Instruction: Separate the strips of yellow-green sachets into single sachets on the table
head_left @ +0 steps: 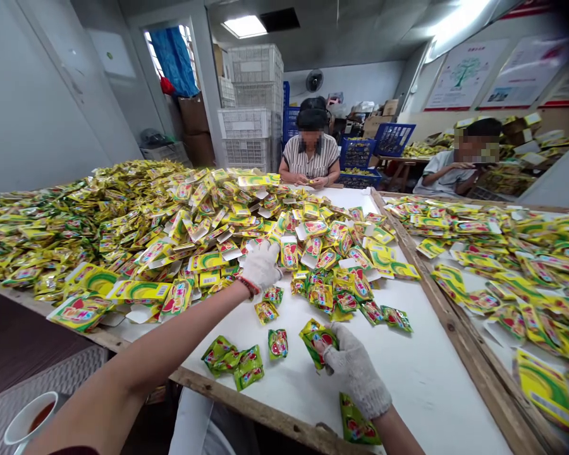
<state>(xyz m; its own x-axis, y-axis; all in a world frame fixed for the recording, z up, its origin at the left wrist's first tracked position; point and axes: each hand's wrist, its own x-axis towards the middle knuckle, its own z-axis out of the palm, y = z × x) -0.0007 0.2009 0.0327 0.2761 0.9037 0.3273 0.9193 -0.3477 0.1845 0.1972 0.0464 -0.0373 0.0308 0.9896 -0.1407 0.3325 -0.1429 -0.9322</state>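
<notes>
My left hand (260, 268), in a white knitted glove, reaches into the front of a heap of small yellow-green cartons, its fingers apart. A small carton (289, 253) with a white end stands just right of its fingertips; I cannot tell whether they touch. My right hand (358, 366), also gloved, is closed around a yellow-green candy packet (318, 341) above the white tabletop (408, 379). Between the hands lies a single packet (278, 344), with a cluster of green packets (234, 360) to its left. Another green packet (355, 420) lies under my right wrist.
A large pile of packets (76, 215) covers the left of the table. A wooden strip (446, 309) divides off more cartons (545, 385) on the right. Two people sit beyond the table, one in a striped shirt (308, 158). A cup of brown liquid (31, 417) stands lower left.
</notes>
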